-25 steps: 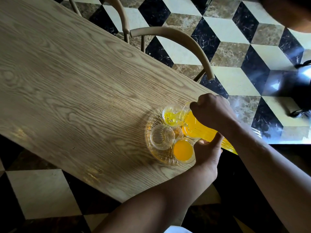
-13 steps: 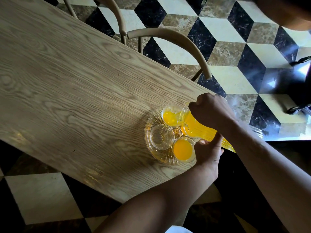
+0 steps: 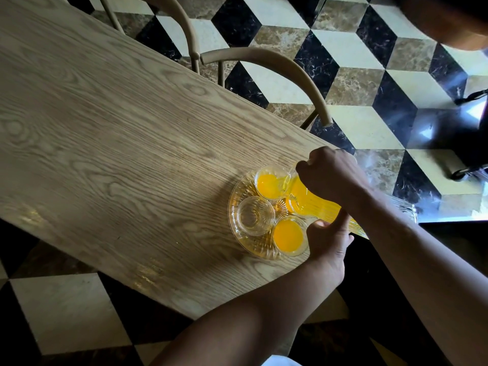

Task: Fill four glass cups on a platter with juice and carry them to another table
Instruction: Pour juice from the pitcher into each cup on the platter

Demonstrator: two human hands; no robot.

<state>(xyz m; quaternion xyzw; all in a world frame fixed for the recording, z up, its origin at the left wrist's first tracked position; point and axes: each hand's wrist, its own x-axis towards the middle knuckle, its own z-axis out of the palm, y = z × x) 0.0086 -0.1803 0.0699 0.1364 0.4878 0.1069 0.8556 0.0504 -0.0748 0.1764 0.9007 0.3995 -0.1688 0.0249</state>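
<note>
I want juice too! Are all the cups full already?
No, the cup nearest the table's middle is clear and empty, with no juice in it.

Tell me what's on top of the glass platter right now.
On the platter stand two cups of juice and one empty cup. A fourth cup is mostly hidden beneath the tilted pitcher and right hand.

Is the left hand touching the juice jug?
Touching. The head view shows the left hand with its thumb pressed up against the underside of the tilted jug.
</note>
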